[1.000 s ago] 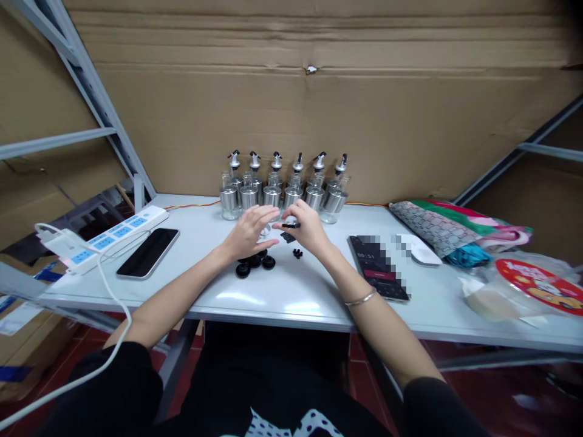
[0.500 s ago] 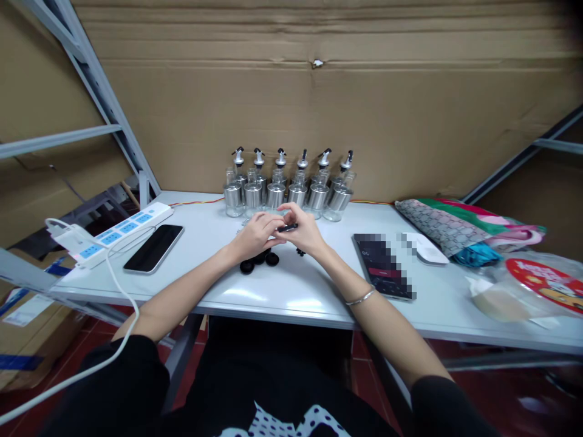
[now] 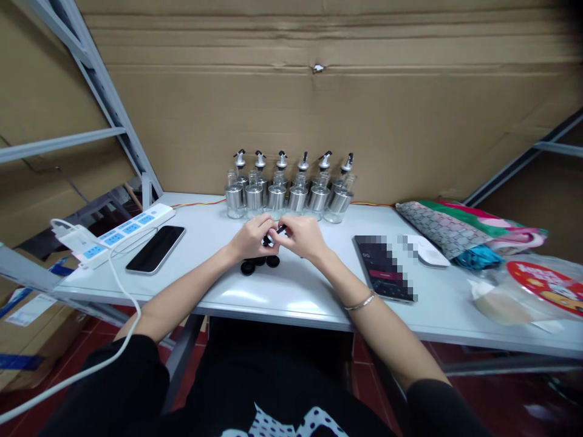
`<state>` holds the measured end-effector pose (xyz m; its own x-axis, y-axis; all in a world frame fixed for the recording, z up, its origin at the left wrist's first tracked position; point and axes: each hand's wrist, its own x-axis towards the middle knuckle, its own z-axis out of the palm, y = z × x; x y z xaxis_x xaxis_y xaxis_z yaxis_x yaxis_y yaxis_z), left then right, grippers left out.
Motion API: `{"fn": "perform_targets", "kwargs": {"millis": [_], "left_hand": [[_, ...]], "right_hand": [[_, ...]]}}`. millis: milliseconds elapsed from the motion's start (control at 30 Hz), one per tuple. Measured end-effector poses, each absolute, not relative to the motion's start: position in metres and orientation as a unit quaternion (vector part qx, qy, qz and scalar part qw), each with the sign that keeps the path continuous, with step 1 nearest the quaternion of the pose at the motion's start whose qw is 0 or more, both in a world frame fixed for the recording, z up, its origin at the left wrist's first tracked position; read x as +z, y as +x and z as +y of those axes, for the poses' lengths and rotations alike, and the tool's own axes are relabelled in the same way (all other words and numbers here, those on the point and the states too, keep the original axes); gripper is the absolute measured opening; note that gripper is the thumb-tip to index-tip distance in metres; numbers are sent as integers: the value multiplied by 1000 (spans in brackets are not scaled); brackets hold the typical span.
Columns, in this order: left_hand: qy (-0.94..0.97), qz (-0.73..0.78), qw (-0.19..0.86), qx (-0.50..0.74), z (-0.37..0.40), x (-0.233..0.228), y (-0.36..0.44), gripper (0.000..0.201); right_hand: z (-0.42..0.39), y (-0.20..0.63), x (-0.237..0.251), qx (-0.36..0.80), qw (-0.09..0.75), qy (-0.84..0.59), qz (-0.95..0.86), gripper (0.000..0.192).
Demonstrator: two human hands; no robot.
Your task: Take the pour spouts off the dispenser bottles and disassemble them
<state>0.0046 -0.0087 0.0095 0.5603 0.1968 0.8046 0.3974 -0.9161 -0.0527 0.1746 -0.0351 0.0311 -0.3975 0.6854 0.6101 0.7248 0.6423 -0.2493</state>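
Note:
My left hand (image 3: 252, 237) and my right hand (image 3: 301, 235) meet above the middle of the table. Their fingers are closed together around a small black part (image 3: 268, 241), mostly hidden by the fingertips. A dark narrow end (image 3: 281, 229) shows at my right fingertips; whether it belongs to the same part I cannot tell. Just below my left hand, several round black caps (image 3: 248, 267) lie on the table. Behind both hands stands a front row of glass bottles with steel sleeves (image 3: 277, 197), their necks open. Bottles behind them carry silver-and-black pourer tops (image 3: 282, 160).
On the white table (image 3: 273, 297), a power strip (image 3: 122, 233) and a phone (image 3: 156, 249) lie at left. To the right are another phone (image 3: 385, 267), a white mouse (image 3: 430, 252), a patterned cloth bundle (image 3: 455, 230) and a tape roll (image 3: 505, 297). Cardboard (image 3: 282, 109) stands behind.
My right fingers have lowered and curled in against my left fingertips. The black part, held lengthwise between the hands before, is now tilted and more covered.

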Motion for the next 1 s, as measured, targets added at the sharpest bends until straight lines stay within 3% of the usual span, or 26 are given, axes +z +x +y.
{"fn": "perform_targets", "kwargs": {"millis": [100,267,567,700,867,1000], "left_hand": [[-862,-165,133,-460,-12,10,6,8],[-862,-168,137,-458,-14,9,6,10],[-854,-157,157,-471,-14,10,9,12],[-858,-150,163,-463,-14,10,8,11],[-844,-140,152,-494,-13,14,4,9],[-828,-141,157,-519,-9,15,0,11]], "right_hand": [[-38,171,34,-53,282,-431,-856,39],[-41,167,35,-109,187,-465,-859,41],[-42,165,33,-119,153,-462,-865,40],[-39,168,25,-103,210,-431,-872,48],[-41,166,21,8,409,-405,-818,67],[-39,167,28,69,436,-407,-800,64]]}}
